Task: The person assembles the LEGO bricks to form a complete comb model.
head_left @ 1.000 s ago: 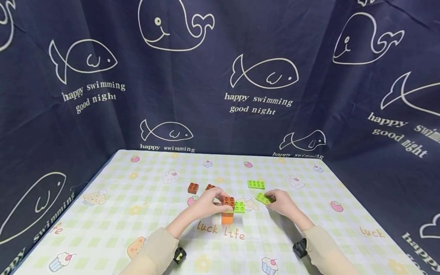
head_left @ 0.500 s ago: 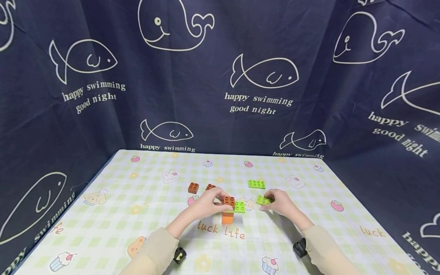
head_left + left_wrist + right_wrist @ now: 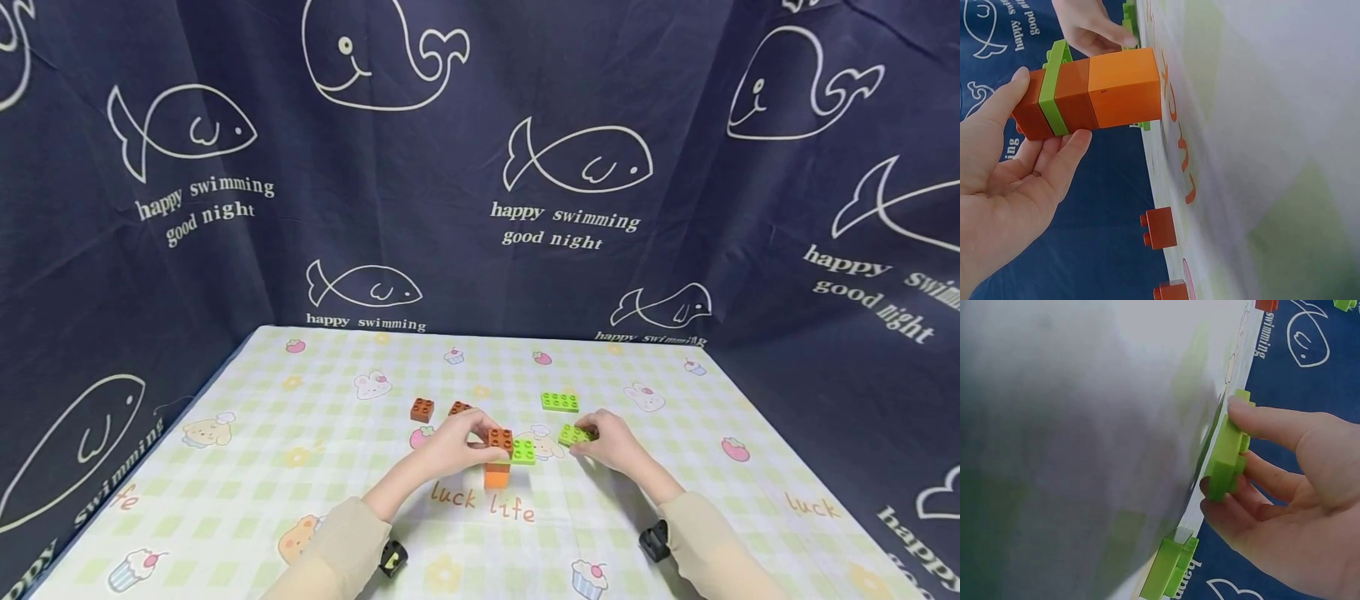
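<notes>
"While I follow the feeds from my end, what is the left hand (image 3: 450, 446) doing?"
"I see it pinching the stack (image 3: 1088, 94) near its top, upright just behind the lettering (image 3: 495, 505) on the cloth (image 3: 225, 500), with an orange brick (image 3: 1125, 87) lowest."
"And the right hand (image 3: 615, 442)?"
"I have it gripping a green brick (image 3: 1225, 447) to the stack's right, low by the cloth; farther back lie a second green brick (image 3: 560, 402) and two brown bricks (image 3: 422, 410)"

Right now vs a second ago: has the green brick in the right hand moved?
Yes: in the head view, the held green brick has turned counterclockwise, now nearer parallel to the far green brick.
</notes>
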`<state>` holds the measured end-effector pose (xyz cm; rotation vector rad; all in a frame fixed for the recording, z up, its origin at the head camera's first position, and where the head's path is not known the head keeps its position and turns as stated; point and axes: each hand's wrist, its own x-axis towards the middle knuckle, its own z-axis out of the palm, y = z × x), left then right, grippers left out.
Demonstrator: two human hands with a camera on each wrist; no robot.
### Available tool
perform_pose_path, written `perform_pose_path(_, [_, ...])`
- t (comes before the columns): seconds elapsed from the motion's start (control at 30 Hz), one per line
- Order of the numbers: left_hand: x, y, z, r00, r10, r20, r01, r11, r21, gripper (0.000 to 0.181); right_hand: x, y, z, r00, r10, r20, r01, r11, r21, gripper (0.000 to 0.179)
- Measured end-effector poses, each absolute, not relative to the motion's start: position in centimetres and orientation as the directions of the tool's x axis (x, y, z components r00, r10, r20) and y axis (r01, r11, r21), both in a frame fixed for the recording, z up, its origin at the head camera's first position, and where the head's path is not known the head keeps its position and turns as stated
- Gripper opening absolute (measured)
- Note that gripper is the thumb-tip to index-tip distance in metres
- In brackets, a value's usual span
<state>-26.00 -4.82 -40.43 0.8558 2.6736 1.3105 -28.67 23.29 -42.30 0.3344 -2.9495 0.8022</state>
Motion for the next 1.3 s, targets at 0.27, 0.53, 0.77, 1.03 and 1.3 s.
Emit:
perform_pose_path(0.27, [-26.1, -4.9, -40.6, -0.842, 0.504, 0.192, 0.451, 0.463, 0.763, 0.035, -28.8, 23.1, -42.1, -0.965, -0.198, 0.171, -0.258, 0.836, -0.485, 0.041])
perform_pose_path(0.53, [-26.0, -4.8, -40.7, -0.848, 0.494, 0.191, 0.45, 0.482, 0.752, 0.036, -28.5, 22.4, -41.4, -0.935, -0.259, 0.244, -0.349, 0.796, -0.495, 0.039])
perform_pose_path(0.77, [-26.0, -4.8, -40.6, -0.841, 0.498, 0.21, 0.465, 0.468, 0.752, 0.036, -28.3, 21.8, -40.4, -0.898, -0.3, 0.323, -0.428, 0.766, -0.479, 0.04])
perform_pose_path(1.03, [-26.1, -4.9, -40.6, -0.84, 0.502, 0.206, 0.465, 0.47, 0.75, 0.035, -27.9, 21.1, -39.4, -0.879, -0.312, 0.36, -0.463, 0.74, -0.489, 0.038])
perform_pose_path(1.3, [-26.1, -4.8, -40.6, -0.845, 0.495, 0.203, 0.462, 0.485, 0.742, 0.036, -27.4, 20.3, -38.3, -0.86, -0.327, 0.392, -0.497, 0.712, -0.496, 0.037])
